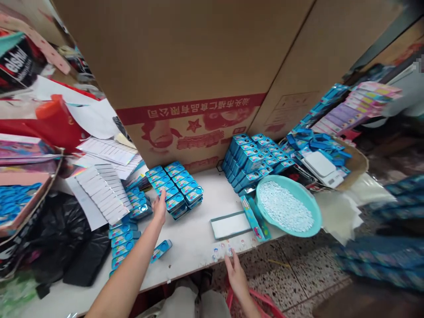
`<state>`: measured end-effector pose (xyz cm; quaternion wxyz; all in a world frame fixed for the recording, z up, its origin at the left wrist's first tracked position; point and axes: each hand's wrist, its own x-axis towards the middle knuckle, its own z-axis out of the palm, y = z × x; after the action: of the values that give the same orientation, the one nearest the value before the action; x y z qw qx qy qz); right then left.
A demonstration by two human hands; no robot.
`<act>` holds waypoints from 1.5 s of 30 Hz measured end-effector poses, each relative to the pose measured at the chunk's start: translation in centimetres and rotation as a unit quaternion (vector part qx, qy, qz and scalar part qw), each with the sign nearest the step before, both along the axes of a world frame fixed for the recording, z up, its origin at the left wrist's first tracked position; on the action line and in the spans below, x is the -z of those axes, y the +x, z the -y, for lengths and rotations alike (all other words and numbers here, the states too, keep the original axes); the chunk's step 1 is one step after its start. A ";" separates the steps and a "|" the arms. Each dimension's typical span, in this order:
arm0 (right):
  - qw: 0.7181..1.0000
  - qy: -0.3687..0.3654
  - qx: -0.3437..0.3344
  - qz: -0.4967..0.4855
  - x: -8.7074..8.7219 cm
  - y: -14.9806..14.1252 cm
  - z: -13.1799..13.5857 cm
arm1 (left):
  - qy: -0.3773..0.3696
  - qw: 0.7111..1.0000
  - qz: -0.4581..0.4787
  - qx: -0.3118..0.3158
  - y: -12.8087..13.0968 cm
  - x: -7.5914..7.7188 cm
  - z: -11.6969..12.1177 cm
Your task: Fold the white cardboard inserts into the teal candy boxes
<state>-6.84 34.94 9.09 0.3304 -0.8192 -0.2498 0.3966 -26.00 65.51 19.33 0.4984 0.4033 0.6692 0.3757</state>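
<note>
My left hand [160,209] rests against the left side of a stack of small blue boxes [185,187], its fingers extended along them. The stack stands in two rows on the white table [192,247]. A single blue box [161,251] lies on its own below that hand, and more blue boxes [123,243] line up at the left. Near the table's front edge, my right hand [236,274] is held with fingers apart, beside small printed stickers [221,251]. Beyond the stickers lies an open shallow tray [230,225] with a white inside.
A turquoise basin [316,221] of pale pellets sits at the table's right, beside a long blue carton [252,217]. Behind are stacked blue boxes [251,157], a white scale [321,167] and a large cardboard box [198,57]. Label sheets [101,190] and a black bag [71,229] lie left.
</note>
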 end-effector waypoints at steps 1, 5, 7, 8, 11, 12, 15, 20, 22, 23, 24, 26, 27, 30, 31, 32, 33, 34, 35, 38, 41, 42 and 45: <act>1.000 -0.017 -0.016 0.021 0.2 0.1 -1.1 | -0.005 1.000 -0.025 0.006 -0.1 0.1 -0.1; 0.991 -0.057 -0.070 0.094 0.6 0.2 -5.4 | -0.024 0.996 -0.090 0.009 -1.2 -0.3 1.8; 0.984 -0.042 -0.088 0.147 0.8 0.3 -6.7 | -0.022 0.992 -0.125 0.007 -2.6 -0.2 4.6; 0.979 -0.027 -0.096 0.177 0.9 0.4 -7.2 | -0.011 0.988 -0.151 0.020 -3.5 0.2 6.5; 0.961 -0.008 -0.125 0.246 1.3 1.5 -8.0 | 0.082 0.925 -0.324 0.181 -6.4 1.8 12.2; 0.957 -0.011 -0.137 0.256 1.4 1.9 -8.2 | 0.101 0.885 -0.385 0.243 -7.1 2.3 13.8; 0.947 -0.014 -0.186 0.263 1.7 2.4 -8.1 | 0.075 0.804 -0.474 0.352 -7.8 3.1 16.9; 0.928 0.022 -0.287 0.237 1.3 0.0 -3.6 | 0.028 0.804 -0.475 0.357 -7.4 2.3 18.5; 0.914 0.042 -0.334 0.227 1.3 -1.1 -0.6 | 0.026 0.809 -0.469 0.354 -7.9 1.7 20.0; 0.905 0.052 -0.356 0.226 1.3 -1.4 0.8 | 0.027 0.811 -0.466 0.352 -8.4 1.3 21.0; 0.897 0.059 -0.374 0.229 1.5 -1.6 2.0 | 0.029 0.814 -0.463 0.349 -9.1 0.9 22.3; 0.882 0.060 -0.400 0.242 1.7 -1.7 3.4 | 0.040 0.825 -0.450 0.338 -10.9 0.3 25.1; 0.876 0.054 -0.409 0.249 1.9 -1.6 3.7 | 0.047 0.831 -0.444 0.330 -12.1 0.0 26.5; 0.859 0.037 -0.434 0.269 1.9 -1.1 2.9 | 0.069 0.836 -0.448 0.308 -15.9 -0.5 29.6; 0.855 0.034 -0.439 0.274 1.9 -0.9 2.5 | 0.075 0.830 -0.464 0.300 -17.1 -0.5 30.2; 0.852 0.035 -0.442 0.279 1.9 -0.7 2.0 | 0.080 0.822 -0.482 0.293 -18.2 -0.5 30.4; 0.850 0.037 -0.443 0.284 1.9 -0.5 1.6 | 0.086 0.812 -0.499 0.289 -19.2 -0.5 30.4; 0.849 0.044 -0.440 0.290 1.9 -0.3 1.3 | 0.091 0.803 -0.513 0.287 -20.0 -0.4 30.1; 0.847 0.055 -0.436 0.297 1.9 -0.2 1.1 | 0.095 0.796 -0.525 0.287 -20.6 -0.3 29.7; 0.846 0.113 -0.410 0.321 2.0 -0.1 0.7 | 0.099 0.783 -0.535 0.302 -21.6 0.3 28.1; 0.847 0.169 -0.393 0.316 1.8 -1.0 0.0 | 0.100 0.781 -0.522 0.328 -22.2 1.2 27.2; 0.848 0.180 -0.395 0.306 1.6 -1.7 -0.4 | 0.105 0.780 -0.515 0.340 -22.4 1.5 27.1; 0.849 0.196 -0.416 0.260 0.6 -4.7 -2.1 | 0.121 0.769 -0.507 0.371 -22.7 1.9 26.9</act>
<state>-11.58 37.09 8.44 0.2107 -0.6301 -0.7166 0.2122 -48.68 38.65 17.48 0.1346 0.8090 0.5718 -0.0193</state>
